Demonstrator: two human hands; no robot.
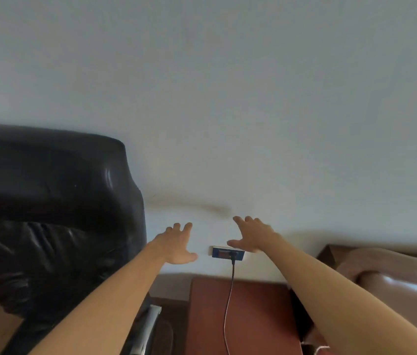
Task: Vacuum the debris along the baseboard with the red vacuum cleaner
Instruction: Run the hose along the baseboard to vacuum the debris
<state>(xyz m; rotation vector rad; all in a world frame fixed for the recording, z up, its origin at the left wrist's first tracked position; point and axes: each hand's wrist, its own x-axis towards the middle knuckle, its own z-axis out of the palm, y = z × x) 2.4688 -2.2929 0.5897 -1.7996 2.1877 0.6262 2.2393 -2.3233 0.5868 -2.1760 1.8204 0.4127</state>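
Both my arms reach forward toward the pale wall. My left hand (176,243) is spread with straight fingers and holds nothing. My right hand (252,235) is also spread and empty, just above a blue wall socket (221,253). A black plug (233,257) sits in that socket, and its black cord (229,303) hangs down toward the bottom edge. No red vacuum cleaner, baseboard or debris is in view.
A black leather office chair (48,213) fills the left, with a chrome armrest (148,326) low down. A reddish-brown wooden surface (258,316) lies under the socket. A brown leather sofa (394,283) stands at the right.
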